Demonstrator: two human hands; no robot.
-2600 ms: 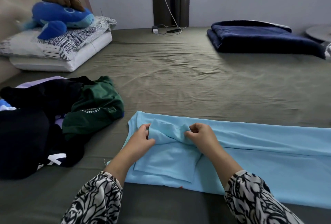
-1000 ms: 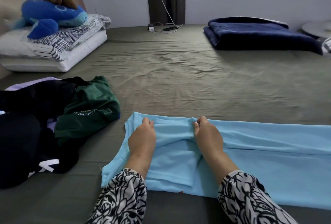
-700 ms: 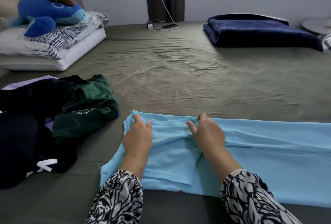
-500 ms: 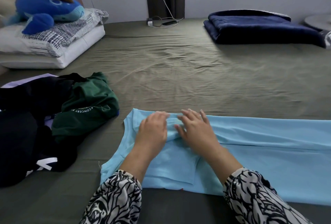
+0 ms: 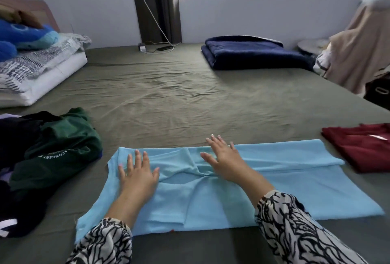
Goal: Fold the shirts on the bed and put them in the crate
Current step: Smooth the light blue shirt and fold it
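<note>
Light-blue shirt (image 5: 263, 181) lies folded lengthwise, creased mid-cloth; left hand (image 5: 138, 176) and right hand (image 5: 224, 161) rest flat on it, fingers spread, gripping nothing

A light blue shirt (image 5: 274, 181) lies spread across the near edge of the bed (image 5: 190, 99). The left hand (image 5: 137, 176) presses flat on its left part, fingers (image 5: 138, 159) straight; the right hand (image 5: 224, 159) lies flat on the bunched middle. A pile of dark clothes (image 5: 42, 158) sits left, a folded red shirt (image 5: 363, 147) right
</note>
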